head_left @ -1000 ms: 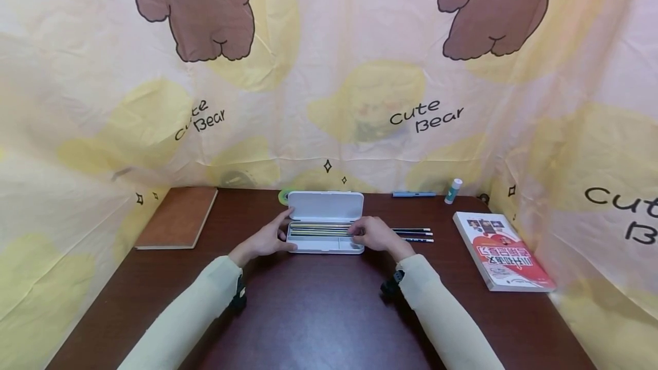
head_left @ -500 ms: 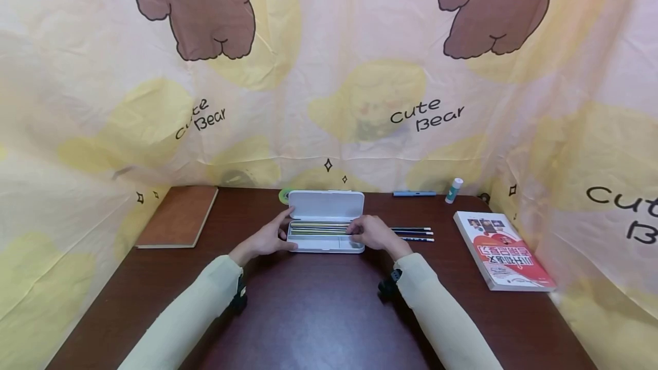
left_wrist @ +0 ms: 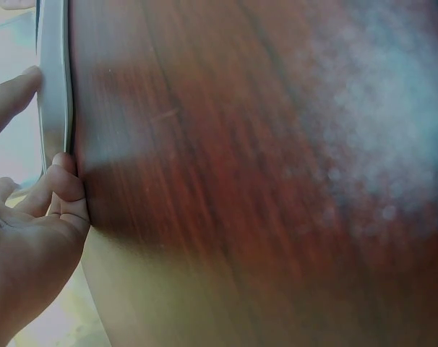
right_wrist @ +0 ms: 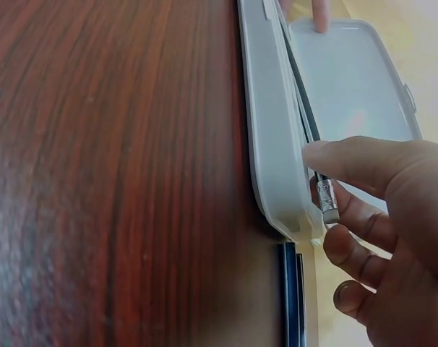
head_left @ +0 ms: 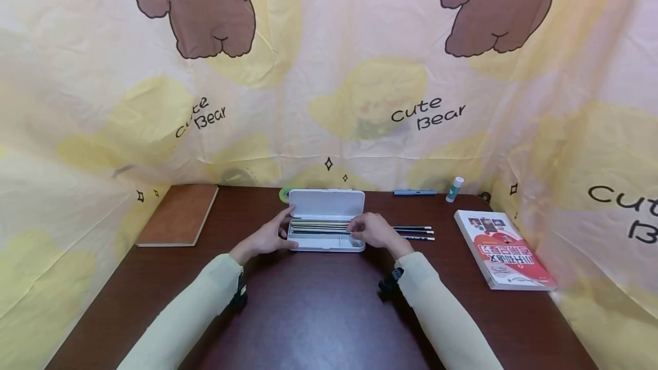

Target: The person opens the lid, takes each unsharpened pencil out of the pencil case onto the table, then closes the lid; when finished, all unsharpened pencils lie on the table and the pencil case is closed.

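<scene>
A white pencil case lies open at the middle of the brown table, lid tilted back, with several pencils inside. My left hand holds the case's left end between thumb and fingers; the case edge shows in the left wrist view. My right hand is at the case's right end. There it pinches a dark pencil near its eraser end, and the pencil lies along the tray.
Two dark pencils lie on the table right of the case. A red-covered book sits at the far right and a brown notebook at the far left. A glue stick, blue pen and green tape roll line the back edge.
My right hand has shifted slightly left, and a dark pencil now lies in the tray over the yellow and green ones. My left hand has stayed in place.
</scene>
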A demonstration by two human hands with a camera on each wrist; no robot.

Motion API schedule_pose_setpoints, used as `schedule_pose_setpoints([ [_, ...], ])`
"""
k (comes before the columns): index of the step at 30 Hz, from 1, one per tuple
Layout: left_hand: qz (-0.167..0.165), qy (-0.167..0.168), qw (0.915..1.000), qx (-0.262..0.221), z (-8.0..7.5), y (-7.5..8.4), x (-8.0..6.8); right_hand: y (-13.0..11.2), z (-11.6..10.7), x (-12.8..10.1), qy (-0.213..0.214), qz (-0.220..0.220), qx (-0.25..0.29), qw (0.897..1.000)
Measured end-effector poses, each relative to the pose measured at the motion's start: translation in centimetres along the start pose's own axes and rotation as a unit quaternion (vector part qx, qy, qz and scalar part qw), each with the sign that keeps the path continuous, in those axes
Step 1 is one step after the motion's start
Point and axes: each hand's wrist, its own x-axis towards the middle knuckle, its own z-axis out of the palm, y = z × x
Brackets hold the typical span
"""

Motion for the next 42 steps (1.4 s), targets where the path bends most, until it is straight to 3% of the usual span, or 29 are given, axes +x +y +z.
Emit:
schedule_pose_setpoints([
  [12, 0.003, 0.001, 1.0, -0.003, 0.0, -0.1, 0.1, 1.5, -1.8, -1.3, 0.021, 0.0, 0.018, 1.0],
  [19, 0.0, 0.002, 1.0, -0.002, 0.1, 0.1, 0.0, 2.9, -3.3, -2.5, 0.029, 0.028, 0.017, 0.999],
  [31, 0.008, -0.001, 1.0, 0.001, 0.1, 0.0, 0.0, 7.8, -6.4, -5.6, 0.041, 0.041, 0.025, 0.998],
  [42, 0.009, 0.0, 1.0, 0.002, 0.2, -0.2, 0.1, 11.1, -7.4, -7.6, 0.047, 0.074, 0.015, 0.996],
])
